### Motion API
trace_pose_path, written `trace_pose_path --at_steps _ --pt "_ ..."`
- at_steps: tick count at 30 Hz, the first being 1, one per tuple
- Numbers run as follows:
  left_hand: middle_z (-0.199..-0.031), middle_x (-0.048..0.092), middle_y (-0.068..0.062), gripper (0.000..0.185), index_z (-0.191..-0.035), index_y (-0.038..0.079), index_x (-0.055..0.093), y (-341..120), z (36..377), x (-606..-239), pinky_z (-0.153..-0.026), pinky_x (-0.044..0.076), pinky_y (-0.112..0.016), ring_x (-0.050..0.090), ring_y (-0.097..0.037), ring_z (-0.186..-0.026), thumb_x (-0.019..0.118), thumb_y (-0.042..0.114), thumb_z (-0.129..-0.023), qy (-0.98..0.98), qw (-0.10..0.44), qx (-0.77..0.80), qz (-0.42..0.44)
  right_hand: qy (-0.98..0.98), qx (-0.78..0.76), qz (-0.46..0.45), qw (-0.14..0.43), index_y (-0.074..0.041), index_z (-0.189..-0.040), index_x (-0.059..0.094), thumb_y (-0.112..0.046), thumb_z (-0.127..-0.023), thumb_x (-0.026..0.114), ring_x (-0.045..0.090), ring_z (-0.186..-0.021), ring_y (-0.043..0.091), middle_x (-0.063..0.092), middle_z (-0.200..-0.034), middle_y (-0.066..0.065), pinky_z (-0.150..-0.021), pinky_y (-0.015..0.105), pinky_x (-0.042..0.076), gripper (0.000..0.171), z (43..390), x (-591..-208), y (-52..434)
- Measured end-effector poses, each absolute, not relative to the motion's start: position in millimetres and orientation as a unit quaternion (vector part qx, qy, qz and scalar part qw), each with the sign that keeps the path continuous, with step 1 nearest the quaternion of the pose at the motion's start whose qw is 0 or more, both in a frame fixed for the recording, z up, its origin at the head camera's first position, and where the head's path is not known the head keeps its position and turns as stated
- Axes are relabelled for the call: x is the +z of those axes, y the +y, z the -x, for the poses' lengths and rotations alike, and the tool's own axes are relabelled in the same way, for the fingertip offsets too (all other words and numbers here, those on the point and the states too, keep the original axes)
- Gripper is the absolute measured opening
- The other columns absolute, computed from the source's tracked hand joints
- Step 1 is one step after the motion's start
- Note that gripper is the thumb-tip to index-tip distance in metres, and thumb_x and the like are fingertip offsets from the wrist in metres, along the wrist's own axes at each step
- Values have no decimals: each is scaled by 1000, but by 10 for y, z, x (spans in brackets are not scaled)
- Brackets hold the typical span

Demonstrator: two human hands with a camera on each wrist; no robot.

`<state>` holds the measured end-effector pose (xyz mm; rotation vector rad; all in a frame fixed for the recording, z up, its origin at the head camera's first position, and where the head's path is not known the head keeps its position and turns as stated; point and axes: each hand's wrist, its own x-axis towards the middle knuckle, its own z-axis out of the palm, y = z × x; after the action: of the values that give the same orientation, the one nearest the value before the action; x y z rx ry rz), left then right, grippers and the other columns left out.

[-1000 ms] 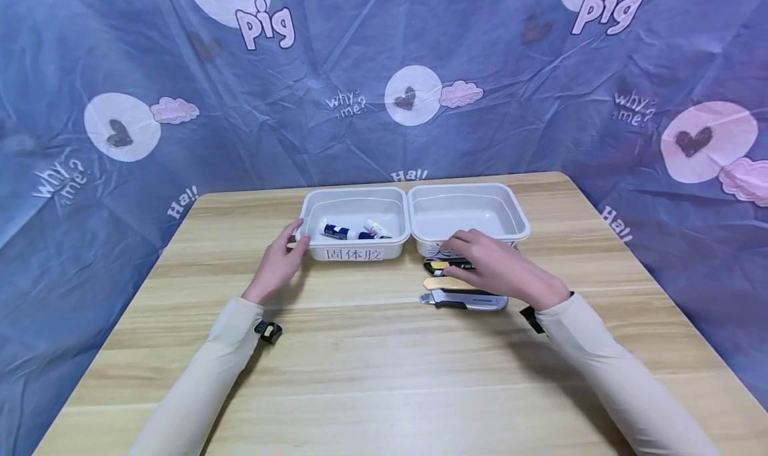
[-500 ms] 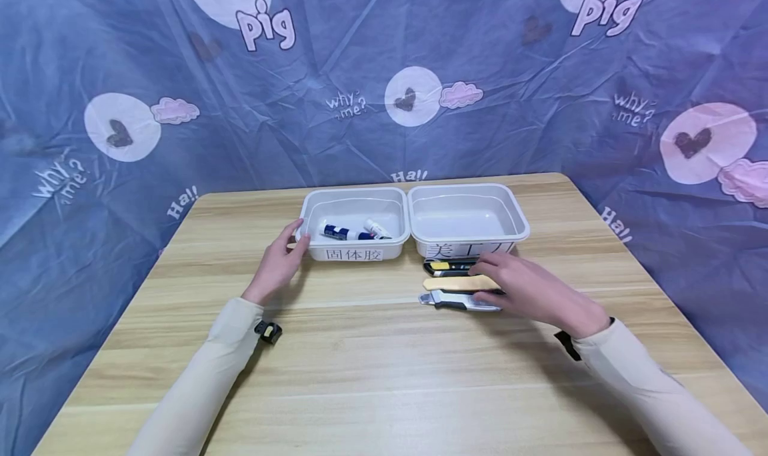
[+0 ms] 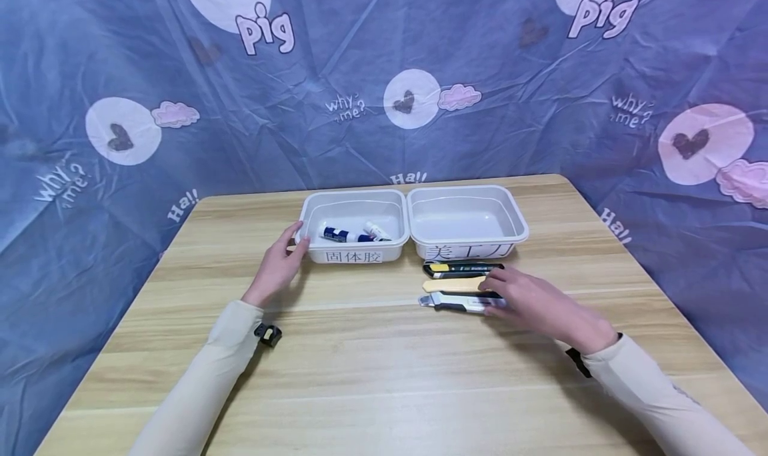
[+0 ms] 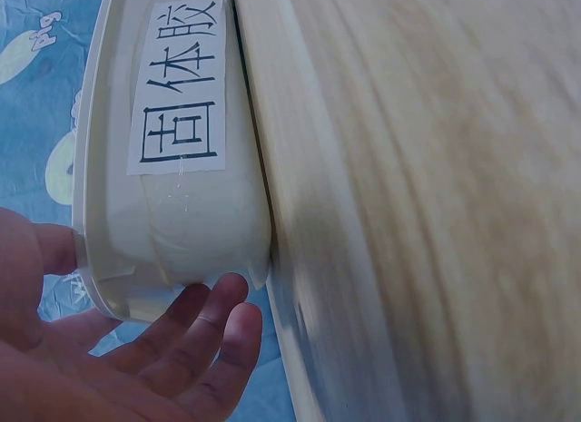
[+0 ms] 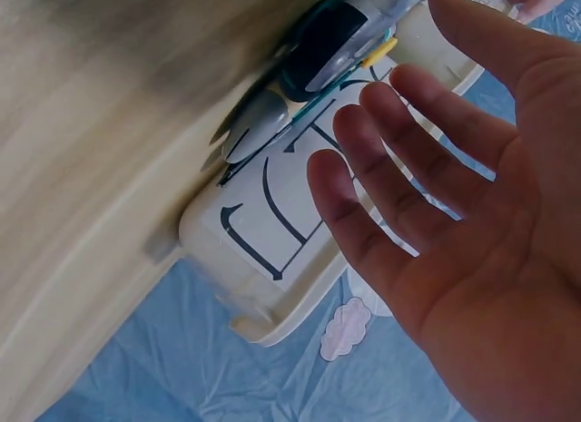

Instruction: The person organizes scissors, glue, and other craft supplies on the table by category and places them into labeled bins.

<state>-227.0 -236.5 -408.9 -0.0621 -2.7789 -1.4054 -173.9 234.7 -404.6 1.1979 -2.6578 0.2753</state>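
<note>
Knives (image 3: pixel 453 285) — three, in front of the right box (image 3: pixel 468 243) — show more fully: the right hand (image 3: pixel 543 303) has drawn back, fingers apart, gripping nothing, leaving them loose. Left hand (image 3: pixel 277 264) lightly touches the neighbouring box (image 3: pixel 393 252).

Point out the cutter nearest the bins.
The black cutter, with a yellow patch near one end; the pale-yellow cutter and silver cutter lie farther off.

On the counter (image 3: pixel 360 376), the glue box (image 3: pixel 396 253) has glue sticks (image 3: pixel 336 235) inside it, a second box (image 3: pixel 465 226) just to its right, three utility knives (image 3: pixel 453 285) to its front right, and a cloth (image 3: pixel 360 143) behind it.
</note>
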Motion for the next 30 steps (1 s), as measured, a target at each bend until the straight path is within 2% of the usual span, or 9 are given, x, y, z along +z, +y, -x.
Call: trace_pose_path --at_steps 8,13,22,30 --pt "-151 47 -28 65 -164 17 23 -2362 2264 -4077 -102 53 -54 62 -43 -120 45 43 -109 -891 11 -454 17 -903 81 -409 105 -8 -106 72 -21 -81 87 62 -88 14 65 -99 0 -74 35 59 32 1747 -4116 2321" --pt "-150 48 -28 65 -164 16 23 -2350 2276 -4083 -102 53 -54 62 -43 -120 45 42 -109 -891 11 -454 21 -906 85 -401 101 -7 -107 71 -15 -82 85 61 -91 16 65 -100 0 -76 38 58 29 1736 -4138 2319" --pt "-149 49 -28 64 -164 16 24 -2368 2262 -4098 -98 55 -52 63 -42 -118 45 42 -109 -894 13 -448 14 -911 86 -394 87 -6 -109 71 -15 -83 85 61 -95 17 66 -103 1 -80 39 57 32 1739 -4145 2290" --pt "-151 48 -28 66 -164 16 24 -2369 2267 -4094 -98 55 -52 62 -43 -119 44 45 -108 -894 13 -448 16 -917 98 -382 65 -6 -110 71 -12 -83 85 60 -91 13 63 -102 0 -76 36 57 31 1724 -4121 2276"
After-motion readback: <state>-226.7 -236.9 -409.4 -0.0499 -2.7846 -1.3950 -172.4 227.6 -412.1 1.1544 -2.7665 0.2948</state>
